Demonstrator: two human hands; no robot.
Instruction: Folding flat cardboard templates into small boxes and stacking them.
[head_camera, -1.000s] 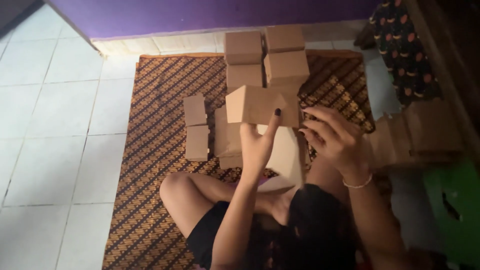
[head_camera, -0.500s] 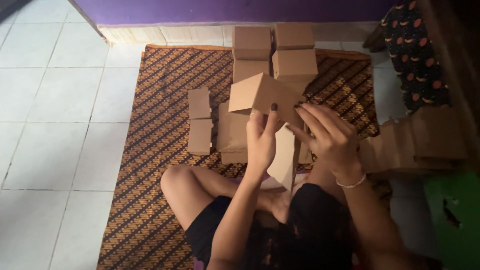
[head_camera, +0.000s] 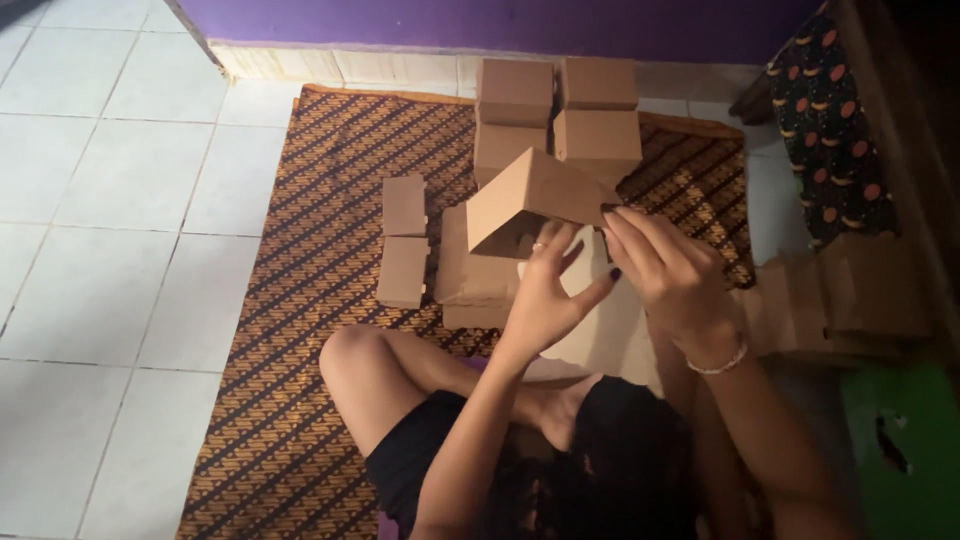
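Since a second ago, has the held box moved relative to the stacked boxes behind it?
Yes. The held box has tipped further and now overlaps the stacked boxes more; both the left hand and right hand grip it.

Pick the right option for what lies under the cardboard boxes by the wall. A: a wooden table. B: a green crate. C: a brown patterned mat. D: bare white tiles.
C: the finished cardboard boxes sit on the brown patterned mat, which is spread over the white floor tiles.
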